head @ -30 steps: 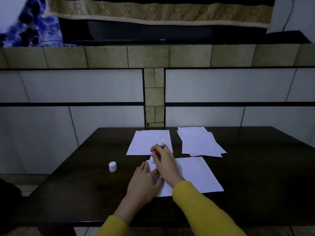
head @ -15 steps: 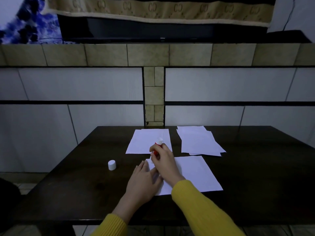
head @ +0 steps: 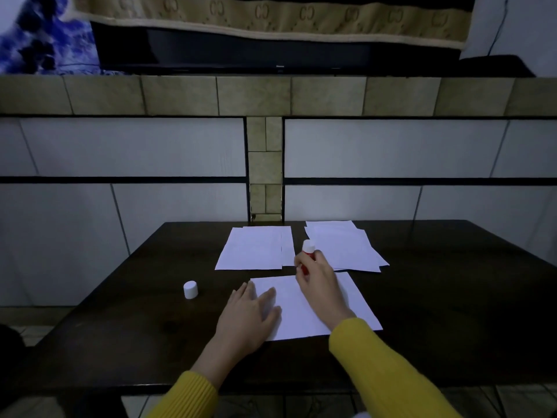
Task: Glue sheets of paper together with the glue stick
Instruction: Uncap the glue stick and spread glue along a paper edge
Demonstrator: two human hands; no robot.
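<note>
A white sheet of paper (head: 355,300) lies on the dark table in front of me. My left hand (head: 250,318) presses flat on its left edge with straight fingers. My right hand (head: 318,282) grips a red glue stick (head: 308,251) with a white end pointing up, near the sheet's far edge. The glue stick's white cap (head: 190,289) stands alone on the table to the left. Two more lots of white paper lie farther back: glued sheets (head: 256,248) at centre and a loose pile (head: 346,245) at right.
The dark wooden table (head: 452,312) stands against a tiled wall (head: 120,146). Its near edge runs just above my yellow sleeves. A dark screen under a patterned cloth sits on the ledge above.
My right hand has moved right along the sheet's far edge with the glue stick. My left hand stays pressed on the sheet's left side.
</note>
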